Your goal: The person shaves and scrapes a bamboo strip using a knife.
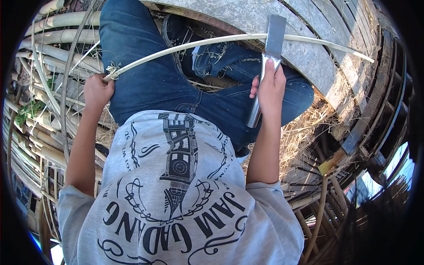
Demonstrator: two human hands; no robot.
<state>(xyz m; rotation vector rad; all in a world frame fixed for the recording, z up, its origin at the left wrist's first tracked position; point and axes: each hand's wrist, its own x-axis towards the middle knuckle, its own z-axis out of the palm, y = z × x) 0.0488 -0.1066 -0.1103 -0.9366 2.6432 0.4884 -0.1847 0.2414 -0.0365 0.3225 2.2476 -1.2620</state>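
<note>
A long, pale bamboo strip (190,45) arches across my lap from left to far right. My left hand (98,91) is closed around its left end, beside my thigh, where thin curled shavings (114,71) cling to it. In my right hand (270,89) is a knife with a broad, flat, square-ended blade (275,33) and a shiny metal tube handle (254,115). My thumb lies along the handle just below the blade. The blade points away from me and crosses the strip; whether it touches the strip I cannot tell.
Bamboo poles (53,37) lie in rows on the left. A grey slab (309,57) spans the far right side, with dry straw-like shavings (304,128) beside my right knee. Dark slatted timber (384,101) stands at the right edge. My jeans-clad legs (137,53) are folded in front.
</note>
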